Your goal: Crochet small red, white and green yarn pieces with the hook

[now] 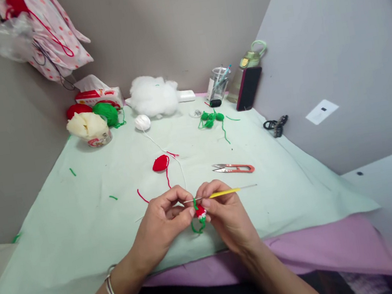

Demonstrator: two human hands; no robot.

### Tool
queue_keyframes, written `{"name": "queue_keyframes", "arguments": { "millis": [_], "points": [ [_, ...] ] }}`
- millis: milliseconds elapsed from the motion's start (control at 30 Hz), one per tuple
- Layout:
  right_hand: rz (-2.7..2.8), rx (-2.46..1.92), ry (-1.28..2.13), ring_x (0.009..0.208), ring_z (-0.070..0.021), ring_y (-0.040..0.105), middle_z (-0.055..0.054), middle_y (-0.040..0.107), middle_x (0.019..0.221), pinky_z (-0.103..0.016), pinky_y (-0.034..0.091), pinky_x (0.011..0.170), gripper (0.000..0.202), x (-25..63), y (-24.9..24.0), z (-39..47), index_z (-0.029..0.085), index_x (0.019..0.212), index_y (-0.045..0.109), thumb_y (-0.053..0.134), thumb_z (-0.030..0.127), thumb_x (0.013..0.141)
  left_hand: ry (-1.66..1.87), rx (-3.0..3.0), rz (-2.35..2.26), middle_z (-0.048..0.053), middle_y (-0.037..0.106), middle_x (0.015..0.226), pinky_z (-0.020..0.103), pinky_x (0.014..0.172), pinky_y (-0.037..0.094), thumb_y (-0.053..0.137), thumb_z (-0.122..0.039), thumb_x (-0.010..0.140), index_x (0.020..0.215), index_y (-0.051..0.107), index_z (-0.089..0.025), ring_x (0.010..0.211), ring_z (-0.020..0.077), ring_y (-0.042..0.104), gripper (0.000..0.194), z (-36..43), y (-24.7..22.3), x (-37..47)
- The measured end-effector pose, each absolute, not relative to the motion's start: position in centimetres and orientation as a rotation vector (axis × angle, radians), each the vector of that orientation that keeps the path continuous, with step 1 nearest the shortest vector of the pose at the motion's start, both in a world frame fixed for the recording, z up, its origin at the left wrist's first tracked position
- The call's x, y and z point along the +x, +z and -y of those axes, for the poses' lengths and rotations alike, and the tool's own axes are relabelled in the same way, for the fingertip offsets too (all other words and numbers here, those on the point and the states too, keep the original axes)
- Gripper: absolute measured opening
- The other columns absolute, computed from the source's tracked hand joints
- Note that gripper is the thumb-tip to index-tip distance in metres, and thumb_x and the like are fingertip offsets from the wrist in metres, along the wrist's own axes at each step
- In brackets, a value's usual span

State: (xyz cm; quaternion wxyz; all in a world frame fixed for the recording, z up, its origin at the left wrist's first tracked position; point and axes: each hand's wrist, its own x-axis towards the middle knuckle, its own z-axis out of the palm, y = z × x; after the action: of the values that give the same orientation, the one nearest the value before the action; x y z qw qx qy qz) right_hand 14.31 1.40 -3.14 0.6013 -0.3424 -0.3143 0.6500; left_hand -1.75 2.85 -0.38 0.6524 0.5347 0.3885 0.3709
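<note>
Near the front edge of the table, both hands meet around a small red, white and green crocheted piece (201, 212). My right hand (227, 215) is closed on a yellow crochet hook (224, 192), its thin metal tip pointing left through a green loop at the top of the piece. The thumb and fingers of my left hand (166, 219) are pinched at the piece's left side, by the hook's tip. A green yarn strand (197, 231) hangs below the piece. Exactly how the left fingertips grip the yarn is too small to tell.
Orange-handled snips (237, 168) lie beyond my right hand. A red yarn bundle (161, 163), a white yarn ball (142, 122) and green bundles (209, 120) lie farther back. Along the back stand stuffing (154, 97), a tissue box (99, 98), a jar (218, 85), a bottle (239, 75) and a phone (249, 88).
</note>
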Motion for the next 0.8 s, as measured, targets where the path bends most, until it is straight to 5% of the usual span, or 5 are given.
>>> {"name": "queue_keyframes", "arguments": {
  "millis": [200,333,467,633,800],
  "points": [
    [0.647,-0.765,1.602,0.046,-0.0036,0.047,0.004,0.067,0.073,-0.017,0.042,0.046,0.032,14.2,-3.3,-1.5,0.020,0.076,0.066,0.096,0.030,0.070,1.193,1.673,-1.162,-0.001,0.061,0.078,0.028,0.072,0.048,0.068,-0.010,0.077,0.073,0.062,-0.022,0.075,0.0163,0.060,0.014,-2.8,-0.4,-1.5],
    [0.612,-0.743,1.568,0.048,-0.0038,0.049,0.004,0.067,0.071,-0.016,0.045,0.047,0.029,14.2,-2.9,-1.5,0.020,0.074,0.069,0.097,0.028,0.069,1.069,1.483,-1.102,0.000,0.066,0.087,0.028,0.076,0.050,0.068,-0.020,0.088,0.087,0.067,-0.022,0.081,0.0170,0.064,0.002,-2.7,-0.8,-1.7],
    [0.616,-0.744,1.509,0.051,-0.0051,0.054,0.004,0.068,0.072,-0.016,0.046,0.047,0.026,14.3,-2.6,-1.5,0.021,0.073,0.073,0.097,0.025,0.067,0.868,1.183,-0.922,0.001,0.071,0.098,0.028,0.083,0.051,0.072,-0.033,0.094,0.104,0.069,-0.022,0.091,0.0175,0.066,0.015,-2.6,-1.1,-1.8],
    [0.620,-0.721,1.511,0.050,-0.0040,0.054,0.004,0.068,0.071,-0.015,0.045,0.048,0.024,14.4,-2.7,-1.3,0.021,0.073,0.073,0.097,0.024,0.069,0.850,1.229,-0.852,-0.001,0.066,0.083,0.028,0.078,0.048,0.068,-0.031,0.095,0.088,0.067,-0.022,0.081,0.0162,0.062,0.012,-2.8,-1.3,-1.8],
    [0.576,-0.720,1.639,0.046,-0.0020,0.048,0.004,0.069,0.071,-0.014,0.043,0.047,0.029,14.3,-3.2,-1.3,0.019,0.074,0.070,0.097,0.027,0.068,1.208,1.615,-1.149,0.002,0.070,0.094,0.030,0.085,0.047,0.071,-0.009,0.075,0.075,0.066,-0.021,0.093,0.0193,0.064,0.013,-3.0,-1.1,-1.7]
  ]
}}
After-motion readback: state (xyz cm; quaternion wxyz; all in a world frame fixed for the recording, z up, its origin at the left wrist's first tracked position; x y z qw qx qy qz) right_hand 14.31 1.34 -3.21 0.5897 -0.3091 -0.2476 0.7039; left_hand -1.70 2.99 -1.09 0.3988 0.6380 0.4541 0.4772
